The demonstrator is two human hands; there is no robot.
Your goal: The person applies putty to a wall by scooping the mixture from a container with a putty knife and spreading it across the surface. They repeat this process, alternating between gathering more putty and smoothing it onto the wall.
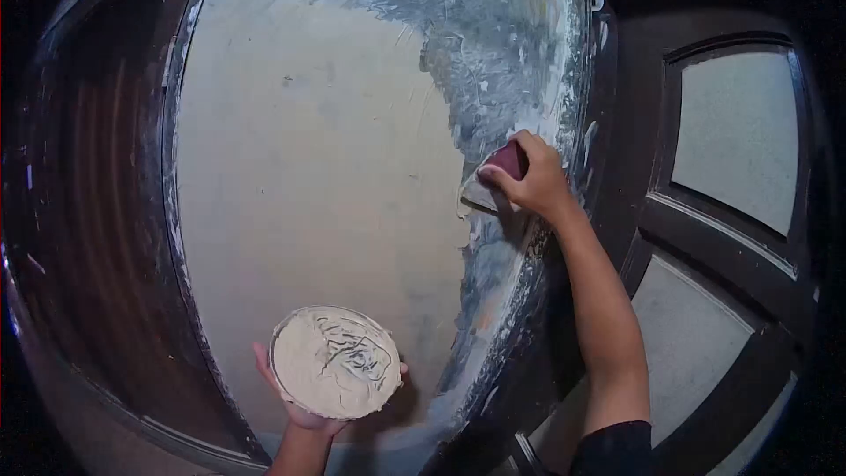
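My right hand [534,181] grips a putty knife [495,178] with a dark red handle, its blade pressed flat on the wall [308,167] near the right door frame. A smooth pale coat covers most of the wall. Grey bare patches run along the top and right side. My left hand [295,405] holds up a round plate [335,361] heaped with cream-coloured putty, low in front of the wall.
A dark wooden door frame [608,123] with putty smears borders the wall on the right, beside a panelled door with frosted glass [736,132]. Another dark wooden frame [97,211] stands on the left.
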